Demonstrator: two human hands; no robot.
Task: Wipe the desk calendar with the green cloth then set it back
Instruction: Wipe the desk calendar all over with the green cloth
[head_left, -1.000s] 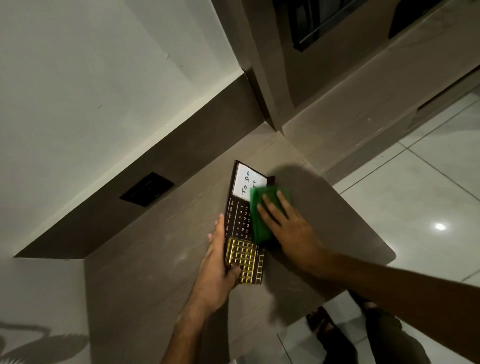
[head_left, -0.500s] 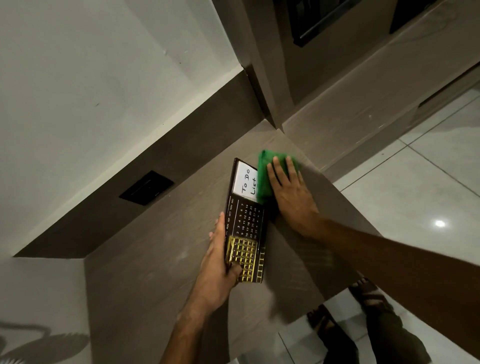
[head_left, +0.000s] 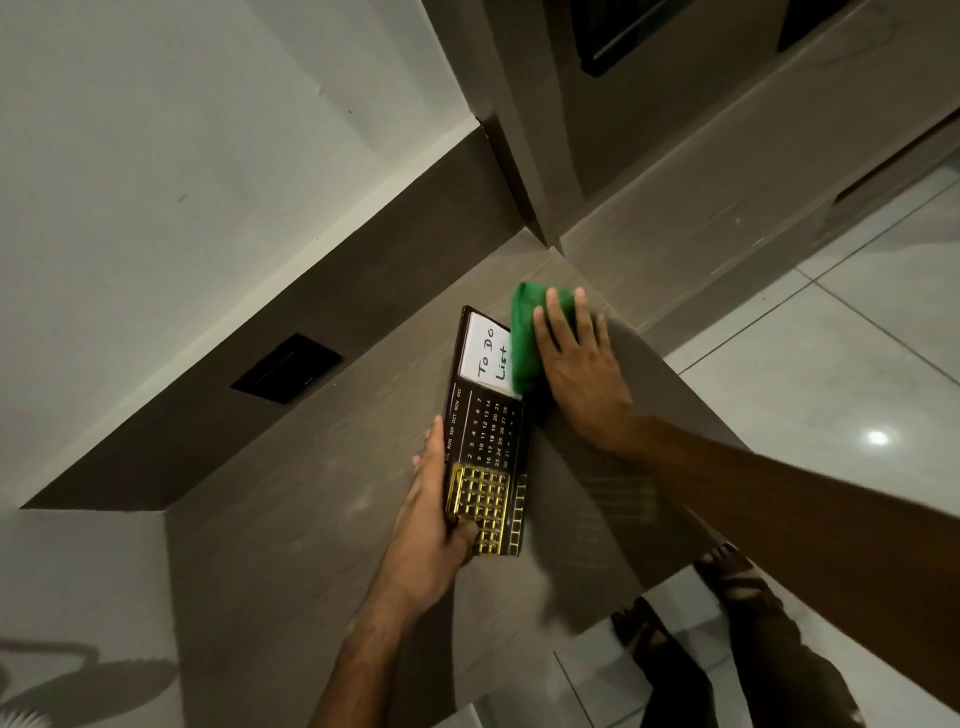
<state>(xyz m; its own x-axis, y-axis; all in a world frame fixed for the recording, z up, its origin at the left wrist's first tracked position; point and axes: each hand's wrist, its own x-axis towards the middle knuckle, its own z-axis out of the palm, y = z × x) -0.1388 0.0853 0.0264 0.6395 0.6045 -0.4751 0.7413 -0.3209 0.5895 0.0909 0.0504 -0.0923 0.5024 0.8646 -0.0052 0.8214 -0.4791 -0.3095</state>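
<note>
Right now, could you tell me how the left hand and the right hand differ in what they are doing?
The left hand grips the near end of the desk calendar, thumb on its face; the right hand lies flat, fingers spread. The left hand touches the calendar directly; the right hand presses the green cloth against its far edge beside the white To Do List panel. Both are bare and work over the desk.

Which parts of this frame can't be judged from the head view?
- Desk calendar: right edge of its To Do List panel lies under the green cloth.
- Left hand: its grip covers the calendar's near left corner.
- Right hand: palm contact with the cloth is hidden.
- Date numerals: too small to read reliably.
</note>
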